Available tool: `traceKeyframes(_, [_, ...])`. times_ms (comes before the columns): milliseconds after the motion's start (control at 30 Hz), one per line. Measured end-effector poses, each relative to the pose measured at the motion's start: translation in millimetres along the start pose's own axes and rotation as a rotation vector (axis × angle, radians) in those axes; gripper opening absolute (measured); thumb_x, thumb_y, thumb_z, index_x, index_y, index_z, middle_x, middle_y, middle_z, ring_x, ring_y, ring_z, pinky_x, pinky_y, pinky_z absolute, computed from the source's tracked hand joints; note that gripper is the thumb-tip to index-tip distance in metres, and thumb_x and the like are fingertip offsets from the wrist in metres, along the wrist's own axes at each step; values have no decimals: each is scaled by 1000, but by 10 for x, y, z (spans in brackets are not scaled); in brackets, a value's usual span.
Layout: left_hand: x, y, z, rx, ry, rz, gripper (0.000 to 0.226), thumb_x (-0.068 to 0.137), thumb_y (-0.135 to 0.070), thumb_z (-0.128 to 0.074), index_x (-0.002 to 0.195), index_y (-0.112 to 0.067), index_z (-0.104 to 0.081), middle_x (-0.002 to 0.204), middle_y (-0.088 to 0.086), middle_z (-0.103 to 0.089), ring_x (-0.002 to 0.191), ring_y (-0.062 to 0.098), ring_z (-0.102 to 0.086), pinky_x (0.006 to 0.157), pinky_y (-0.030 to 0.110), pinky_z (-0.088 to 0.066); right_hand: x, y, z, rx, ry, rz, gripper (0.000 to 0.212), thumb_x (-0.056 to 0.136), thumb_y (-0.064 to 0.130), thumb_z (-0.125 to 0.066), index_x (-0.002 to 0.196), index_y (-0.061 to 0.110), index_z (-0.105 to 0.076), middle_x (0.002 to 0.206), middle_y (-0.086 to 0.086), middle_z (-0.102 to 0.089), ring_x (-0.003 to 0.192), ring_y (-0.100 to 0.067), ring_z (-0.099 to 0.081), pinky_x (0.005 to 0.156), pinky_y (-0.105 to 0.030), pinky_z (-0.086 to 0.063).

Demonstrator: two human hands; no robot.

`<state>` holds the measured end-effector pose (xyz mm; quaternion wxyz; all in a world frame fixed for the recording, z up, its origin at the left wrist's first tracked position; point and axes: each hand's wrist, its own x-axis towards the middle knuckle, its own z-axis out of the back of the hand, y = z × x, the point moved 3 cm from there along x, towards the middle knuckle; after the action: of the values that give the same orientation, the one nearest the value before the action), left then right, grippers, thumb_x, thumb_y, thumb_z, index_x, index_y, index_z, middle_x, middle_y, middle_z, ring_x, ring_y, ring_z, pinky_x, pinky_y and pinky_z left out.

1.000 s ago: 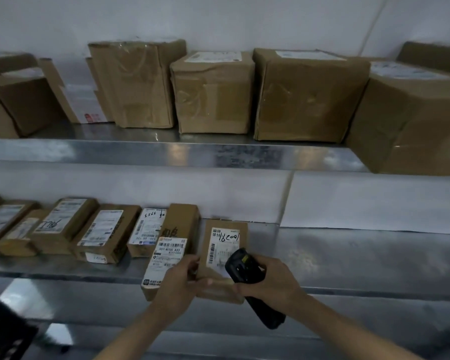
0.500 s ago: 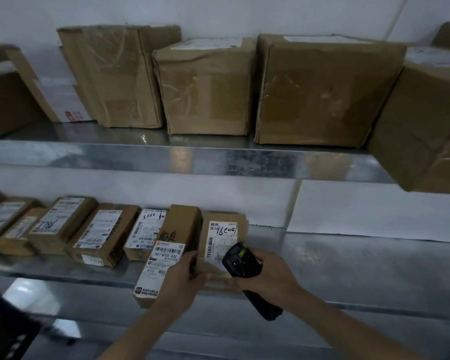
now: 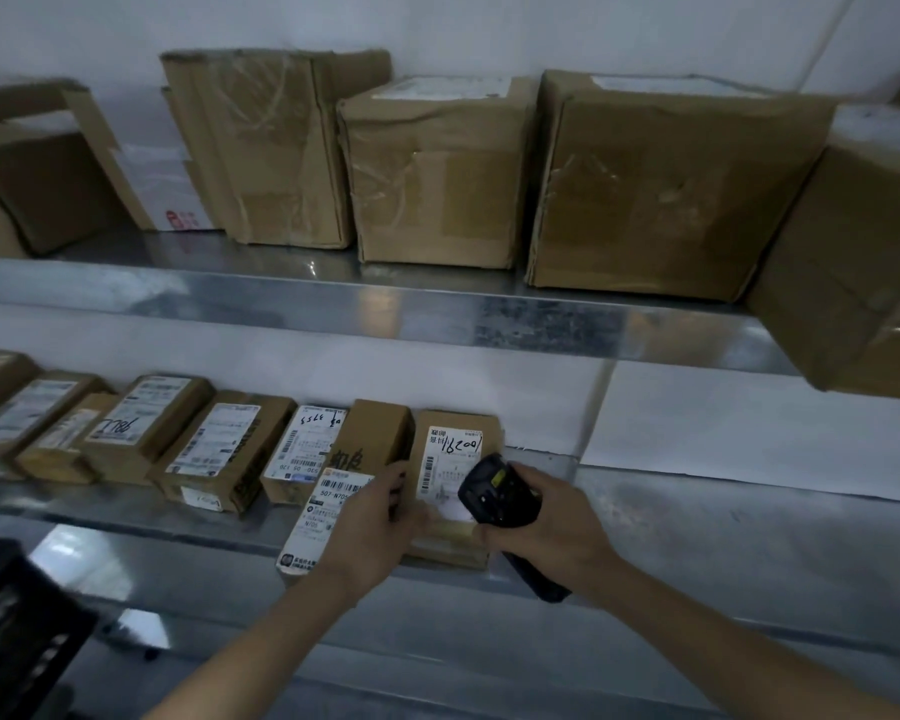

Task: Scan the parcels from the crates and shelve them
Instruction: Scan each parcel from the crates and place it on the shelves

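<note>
A small brown parcel [image 3: 455,439] with a white label marked in black pen lies on the lower metal shelf [image 3: 697,532], last in a row of small labelled parcels [image 3: 219,449]. My left hand [image 3: 372,522] lies over the gap between this parcel and the longer parcel [image 3: 328,506] to its left, fingers curled over the small parcel's left edge. My right hand [image 3: 546,522] grips a black handheld scanner [image 3: 494,493], whose head sits just over the label's lower right corner.
Large taped cardboard boxes [image 3: 437,174] fill the upper shelf [image 3: 333,304]; one at the right [image 3: 863,262] overhangs its edge. Bare shelf stretches right of my hands. A black plastic crate [image 3: 17,636] sits at the lower left. A white wall is behind.
The small parcel has slid further back onto the lower shelf. Both hands moved forward with it, and the view came closer to the shelves.
</note>
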<state>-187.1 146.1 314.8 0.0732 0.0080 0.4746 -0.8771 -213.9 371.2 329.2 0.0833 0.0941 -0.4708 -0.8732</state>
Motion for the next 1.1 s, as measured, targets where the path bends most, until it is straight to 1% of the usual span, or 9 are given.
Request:
traceKeyframes(133, [-78,-144,126,-45,-53,-60,45,93,-36,-69,134,-24,-58,122,-13,-66,111,1,-60,93,23,-51,-84,246,94,2,-8,48,55,68,34,-94,115,46,-69,98,23,-75,87,11,-67,68,-7,-50])
traceKeyframes(233, [-201,-210,283,-53,-98,-91,27,95,-33,-67,121,-30,-58,107,-23,-60,94,-14,-54,77,3,-40,-127,496,65,-23,11,82,58,68,40,-94,116,54,-65,103,26,-73,93,11,-66,73,-6,-50])
traceKeyframes(367, [-374,-166,734,-125,-190,-85,32,95,-31,-67,125,-27,-57,112,-20,-60,106,0,-58,80,5,-43,-124,923,-158,-15,68,126,55,69,43,-94,109,62,-60,100,33,-69,90,20,-62,71,-4,-48])
traceKeyframes(500, [-670,170,1412,-185,-345,-43,32,96,-29,-67,126,-28,-59,107,-24,-64,94,-19,-59,73,2,-45,-134,1435,-704,60,186,192,53,68,49,-95,107,65,-61,99,33,-73,90,11,-68,83,-20,-57])
traceKeyframes(667, [-1319,1044,2316,-202,-507,142,29,99,-33,-61,128,-34,-57,114,-20,-63,102,-6,-58,75,4,-44,-219,2093,-1879,92,395,272,92,66,64,-89,147,50,-47,133,28,-60,114,5,-61,97,-21,-51])
traceKeyframes(800, [-1893,1883,3115,-180,-657,298,34,98,-36,-62,130,-26,-60,111,-15,-66,101,-2,-60,84,18,-48,-333,2662,-2984,66,542,296,55,74,48,-91,107,66,-51,100,41,-64,90,24,-59,76,-5,-46])
traceKeyframes(900, [-2269,2479,3635,-216,-743,393,28,98,-32,-63,125,-25,-62,104,-16,-66,98,-4,-60,87,19,-50,-412,3000,-3781,38,653,286,54,76,46,-90,112,63,-54,98,45,-64,92,23,-60,83,-10,-50])
traceKeyframes(1000, [-2597,3052,4078,-236,-773,493,33,98,-36,-61,128,-24,-60,108,-14,-66,100,-1,-61,89,23,-52,-454,3258,-4543,-5,721,295,51,75,42,-92,105,61,-55,93,45,-63,91,25,-59,72,-1,-45])
traceKeyframes(1100, [-2773,3521,4535,-243,-796,552,34,100,-38,-58,132,-26,-57,111,-15,-63,100,-3,-57,84,20,-46,-436,3486,-5216,-53,744,269,42,74,39,-94,94,50,-58,88,29,-70,84,21,-63,64,-1,-45])
